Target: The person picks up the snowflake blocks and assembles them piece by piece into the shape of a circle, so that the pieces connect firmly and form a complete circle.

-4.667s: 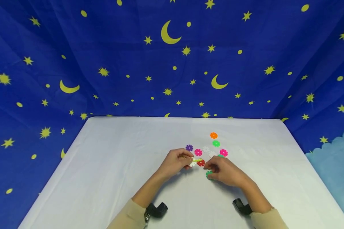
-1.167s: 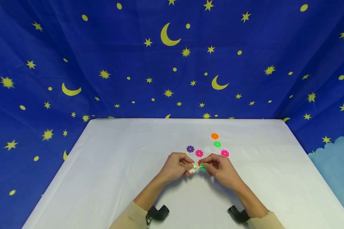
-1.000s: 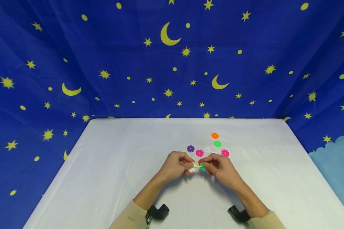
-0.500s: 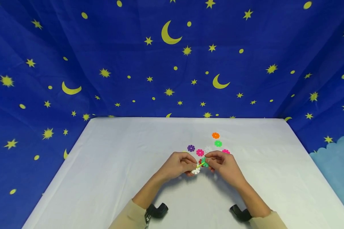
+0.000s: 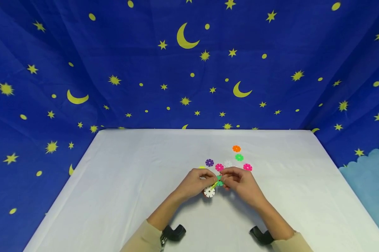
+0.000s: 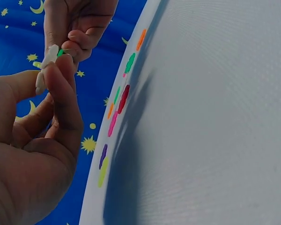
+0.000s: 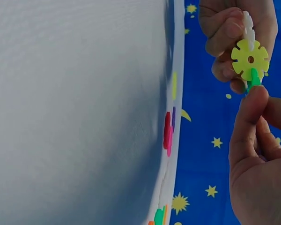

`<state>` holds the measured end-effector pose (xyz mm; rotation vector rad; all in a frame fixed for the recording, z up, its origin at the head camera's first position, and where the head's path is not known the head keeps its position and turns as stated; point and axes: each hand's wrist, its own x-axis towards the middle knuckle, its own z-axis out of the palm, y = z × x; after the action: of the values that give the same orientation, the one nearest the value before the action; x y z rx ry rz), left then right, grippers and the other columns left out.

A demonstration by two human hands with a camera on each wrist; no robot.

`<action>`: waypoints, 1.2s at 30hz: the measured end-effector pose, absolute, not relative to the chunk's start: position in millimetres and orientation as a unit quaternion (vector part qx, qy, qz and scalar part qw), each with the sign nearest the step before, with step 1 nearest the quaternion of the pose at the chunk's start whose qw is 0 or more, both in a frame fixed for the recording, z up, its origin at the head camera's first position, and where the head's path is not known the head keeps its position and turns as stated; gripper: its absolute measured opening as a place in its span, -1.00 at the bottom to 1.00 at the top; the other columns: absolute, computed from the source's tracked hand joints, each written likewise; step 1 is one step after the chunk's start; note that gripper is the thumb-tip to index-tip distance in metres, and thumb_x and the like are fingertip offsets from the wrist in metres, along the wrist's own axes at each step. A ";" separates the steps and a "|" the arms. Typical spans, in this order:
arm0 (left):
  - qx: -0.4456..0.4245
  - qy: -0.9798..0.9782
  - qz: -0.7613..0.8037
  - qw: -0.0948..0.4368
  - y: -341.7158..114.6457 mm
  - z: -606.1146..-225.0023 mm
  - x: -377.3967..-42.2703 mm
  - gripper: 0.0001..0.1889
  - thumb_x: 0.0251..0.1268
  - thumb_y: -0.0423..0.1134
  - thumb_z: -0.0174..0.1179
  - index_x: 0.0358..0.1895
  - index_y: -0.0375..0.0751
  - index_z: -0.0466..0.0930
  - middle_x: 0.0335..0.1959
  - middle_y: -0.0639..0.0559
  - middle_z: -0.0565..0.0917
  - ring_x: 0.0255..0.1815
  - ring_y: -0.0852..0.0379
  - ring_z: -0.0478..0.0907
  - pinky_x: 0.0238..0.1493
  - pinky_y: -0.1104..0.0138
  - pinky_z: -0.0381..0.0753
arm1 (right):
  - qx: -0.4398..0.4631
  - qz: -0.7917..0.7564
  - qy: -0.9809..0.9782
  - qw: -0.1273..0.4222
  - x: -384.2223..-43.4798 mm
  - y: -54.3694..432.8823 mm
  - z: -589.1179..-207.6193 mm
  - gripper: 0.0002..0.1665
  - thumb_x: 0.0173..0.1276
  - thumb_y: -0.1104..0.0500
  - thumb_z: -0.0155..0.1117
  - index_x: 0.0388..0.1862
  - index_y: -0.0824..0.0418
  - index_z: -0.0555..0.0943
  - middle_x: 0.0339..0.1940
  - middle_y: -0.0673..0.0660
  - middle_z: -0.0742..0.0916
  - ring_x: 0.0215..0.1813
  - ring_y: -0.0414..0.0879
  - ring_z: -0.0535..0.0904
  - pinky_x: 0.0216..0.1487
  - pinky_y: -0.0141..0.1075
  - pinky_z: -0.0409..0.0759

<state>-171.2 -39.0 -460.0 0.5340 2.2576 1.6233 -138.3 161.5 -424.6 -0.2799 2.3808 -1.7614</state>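
Observation:
Three notched plastic discs, linked at their slots, are held up between the hands above the table. My left hand [image 5: 195, 182] pinches the white disc [image 5: 209, 192]; that grip also shows in the left wrist view. A yellow disc [image 7: 243, 65] stands edge-on in the head view and faces the camera in the right wrist view. My right hand [image 5: 244, 185] pinches a green disc [image 7: 254, 80], whose edge sits at a slot of the yellow one. In the head view the hands nearly meet around the green disc.
Behind the hands, loose discs lie on the white tabletop [image 5: 129, 182]: purple [image 5: 209, 162], pink [image 5: 219, 167], white [image 5: 228, 163], green [image 5: 239, 157], orange [image 5: 236, 148], another pink [image 5: 247, 167] and a yellow one [image 5: 202, 167]. A blue star-patterned cloth [image 5: 151, 63] hangs behind.
Since the earliest frame, my right hand has lifted the green disc and brought it to the yellow one. Over the last half second the joined discs turn, the white one swinging down and left.

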 end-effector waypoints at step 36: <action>0.175 0.807 0.552 0.115 -46.1 -457.2 -175.3 -0.87 0.31 -0.11 0.21 -0.25 -0.05 0.69 -0.32 0.19 0.64 -0.14 0.19 0.54 -0.06 0.19 0.50 | -0.141 -0.445 0.879 0.101 -195.3 187.1 -475.9 -0.74 0.23 0.17 0.40 -0.11 0.20 0.67 -0.38 0.00 0.67 -0.35 -0.09 0.55 -0.38 -0.27 0.56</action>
<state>-175.3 -46.1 -457.2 0.5132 2.3659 1.6172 -195.3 187.1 -475.9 -0.4179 2.5960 -1.3150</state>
